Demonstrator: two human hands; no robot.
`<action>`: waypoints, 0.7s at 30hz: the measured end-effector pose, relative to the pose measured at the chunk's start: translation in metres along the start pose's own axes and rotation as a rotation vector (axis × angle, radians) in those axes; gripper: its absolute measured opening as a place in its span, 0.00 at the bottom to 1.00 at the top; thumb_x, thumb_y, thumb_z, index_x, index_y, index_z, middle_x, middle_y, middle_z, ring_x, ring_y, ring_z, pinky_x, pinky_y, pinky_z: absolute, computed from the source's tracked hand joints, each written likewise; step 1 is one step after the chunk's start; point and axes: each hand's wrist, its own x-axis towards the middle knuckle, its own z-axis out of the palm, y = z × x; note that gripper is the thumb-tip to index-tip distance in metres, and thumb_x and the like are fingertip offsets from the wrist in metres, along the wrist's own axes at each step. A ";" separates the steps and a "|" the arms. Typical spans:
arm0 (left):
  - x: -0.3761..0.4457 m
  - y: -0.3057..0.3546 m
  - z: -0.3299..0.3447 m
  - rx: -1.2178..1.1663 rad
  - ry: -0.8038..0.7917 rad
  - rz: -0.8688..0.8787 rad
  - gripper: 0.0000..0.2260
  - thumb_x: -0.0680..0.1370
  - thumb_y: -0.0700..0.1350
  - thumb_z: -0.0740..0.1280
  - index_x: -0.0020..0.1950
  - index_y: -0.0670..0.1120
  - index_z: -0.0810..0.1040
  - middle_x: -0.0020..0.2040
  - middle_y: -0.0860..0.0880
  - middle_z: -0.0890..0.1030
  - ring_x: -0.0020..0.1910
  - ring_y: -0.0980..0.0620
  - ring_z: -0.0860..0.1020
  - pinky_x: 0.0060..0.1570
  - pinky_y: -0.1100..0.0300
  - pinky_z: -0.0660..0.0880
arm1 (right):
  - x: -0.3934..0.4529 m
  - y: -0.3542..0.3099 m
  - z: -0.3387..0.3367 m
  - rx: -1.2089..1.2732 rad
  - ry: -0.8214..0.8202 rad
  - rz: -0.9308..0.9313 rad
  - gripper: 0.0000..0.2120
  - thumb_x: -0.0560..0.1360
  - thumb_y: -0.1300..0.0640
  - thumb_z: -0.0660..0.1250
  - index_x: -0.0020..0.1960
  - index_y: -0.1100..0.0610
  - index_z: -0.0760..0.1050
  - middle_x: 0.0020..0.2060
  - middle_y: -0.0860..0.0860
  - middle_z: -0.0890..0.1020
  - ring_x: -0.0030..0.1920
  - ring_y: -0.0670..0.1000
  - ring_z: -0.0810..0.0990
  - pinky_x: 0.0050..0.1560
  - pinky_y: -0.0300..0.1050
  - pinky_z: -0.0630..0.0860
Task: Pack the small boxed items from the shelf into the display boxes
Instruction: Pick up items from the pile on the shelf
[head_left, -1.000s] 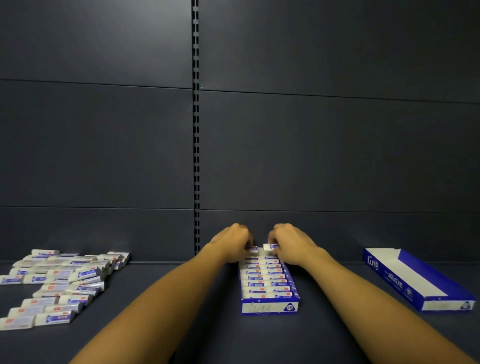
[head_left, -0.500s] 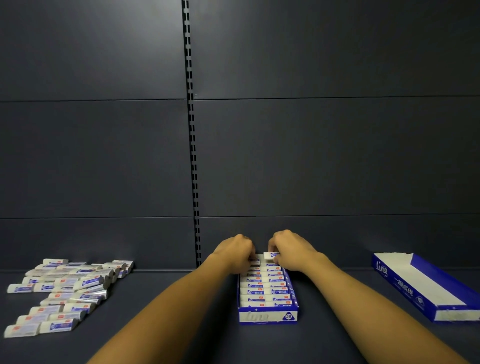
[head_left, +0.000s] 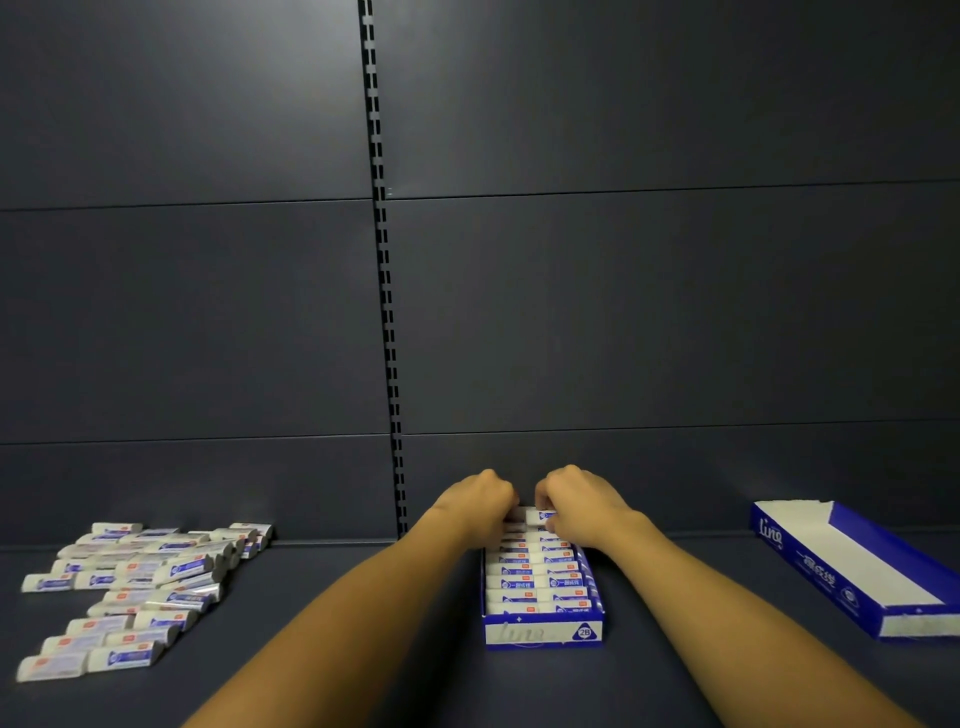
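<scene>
Left hand (head_left: 480, 506): my fingers curled at the display box (head_left: 543, 631) far end, grip hidden.
Right hand (head_left: 582, 506): pinching one small boxed item (head_left: 540, 516), seating the last row.

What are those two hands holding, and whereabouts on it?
The right hand pinches a small boxed item by its right end, at the far end of the filled display box. What the left hand holds is hidden.

Both forearms stretched forward, left hand (head_left: 480, 506) and right hand (head_left: 582, 504) close together, fingers curled downward
</scene>
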 end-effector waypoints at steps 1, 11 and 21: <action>0.000 0.000 0.000 -0.004 0.001 0.001 0.11 0.79 0.42 0.69 0.60 0.43 0.80 0.56 0.43 0.81 0.51 0.44 0.81 0.54 0.47 0.80 | 0.000 0.000 0.001 -0.007 -0.004 0.002 0.12 0.77 0.58 0.71 0.59 0.51 0.78 0.55 0.51 0.81 0.52 0.52 0.81 0.50 0.47 0.81; -0.004 -0.004 0.003 -0.085 0.055 0.034 0.11 0.79 0.41 0.69 0.62 0.45 0.81 0.60 0.45 0.79 0.55 0.47 0.79 0.56 0.51 0.79 | 0.000 -0.005 0.003 -0.068 -0.013 0.004 0.11 0.77 0.59 0.69 0.58 0.53 0.80 0.54 0.52 0.83 0.52 0.53 0.82 0.50 0.47 0.81; -0.006 -0.003 0.006 -0.103 0.077 0.040 0.12 0.80 0.41 0.68 0.63 0.44 0.80 0.61 0.45 0.79 0.55 0.47 0.79 0.57 0.52 0.79 | 0.003 -0.012 0.006 -0.088 -0.011 0.044 0.10 0.77 0.60 0.69 0.58 0.56 0.81 0.52 0.54 0.83 0.50 0.55 0.82 0.47 0.46 0.79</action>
